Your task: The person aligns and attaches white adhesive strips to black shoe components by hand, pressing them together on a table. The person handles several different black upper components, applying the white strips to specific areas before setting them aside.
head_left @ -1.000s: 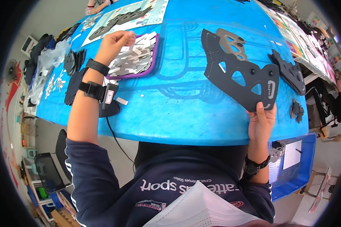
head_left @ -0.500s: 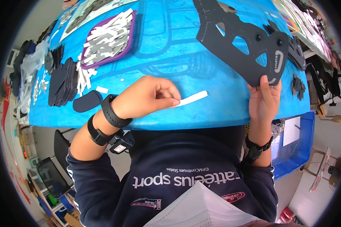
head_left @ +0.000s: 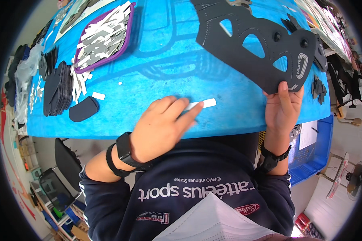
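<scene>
While right hand (head_left: 283,108) pinches panel (head_left: 263,72) edge, left hand (head_left: 161,122) half-curled at strip (head_left: 209,103), grip unclear, bare tabletop (head_left: 235,110) between.

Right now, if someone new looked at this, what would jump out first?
Probably the large dark cut-out panel at upper right, gripped at its lower end by the right hand. Then perhaps the purple tray at upper left on the blue table, heaped with white and grey strips. Near the table's front edge, the left hand's fingers partly cover one white strip.
</scene>
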A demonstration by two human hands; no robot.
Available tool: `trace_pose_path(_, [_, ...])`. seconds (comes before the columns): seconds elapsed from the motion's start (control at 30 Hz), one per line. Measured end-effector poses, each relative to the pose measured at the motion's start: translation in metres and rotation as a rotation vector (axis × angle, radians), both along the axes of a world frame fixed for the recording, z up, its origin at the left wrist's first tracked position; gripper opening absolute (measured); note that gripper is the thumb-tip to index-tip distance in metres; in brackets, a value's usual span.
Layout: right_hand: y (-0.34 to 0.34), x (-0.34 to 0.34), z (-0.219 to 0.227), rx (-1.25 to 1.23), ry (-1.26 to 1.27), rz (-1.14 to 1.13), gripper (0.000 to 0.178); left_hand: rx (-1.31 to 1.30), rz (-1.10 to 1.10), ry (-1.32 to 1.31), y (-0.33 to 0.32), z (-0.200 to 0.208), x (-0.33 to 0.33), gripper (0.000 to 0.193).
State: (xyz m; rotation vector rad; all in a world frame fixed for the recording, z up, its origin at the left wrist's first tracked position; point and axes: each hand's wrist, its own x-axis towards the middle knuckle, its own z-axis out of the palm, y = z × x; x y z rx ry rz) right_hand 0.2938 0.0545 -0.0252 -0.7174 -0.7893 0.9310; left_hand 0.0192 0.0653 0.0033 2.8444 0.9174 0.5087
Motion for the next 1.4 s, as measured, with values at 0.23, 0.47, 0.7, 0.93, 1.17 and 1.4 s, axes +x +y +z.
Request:
trace_pose_path(0.23, [-0.004,-0.007,-0.003,0.103,-0.191,0.051,0.036,-0.125,0.027,0.043,0.002,0.003,0.009,0.064])
trace_pose_path(0.47, [-0.02,-0.019,0.019,0.037,-0.246,0.028,0.044,-0.532,0.206,-0.768,0.001,0.009,-0.053,0.106])
trace_pose_path(0.7, [-0.017,-0.043,0.033,-0.238,-0.488,0.402,0.037,-0.768,0.28,-1.147,-0.009,0.0,-0.068,0.033])
trace_pose_path(0.93, [0.009,-0.032,0.026,-0.143,-1.366,0.199,0.023,-0.503,0.243,-0.65,0.015,-0.006,-0.065,0.02])
trace_pose_path(1.17, [0.01,-0.032,0.016,-0.191,-1.448,0.192,0.021,-0.542,0.24,-0.49,0.026,-0.014,-0.068,0.025])
trace_pose_path(1.4, [0.015,-0.036,0.015,-0.223,-1.453,0.221,0.023,-0.555,0.362,-0.441,0.026,-0.013,-0.062,0.021])
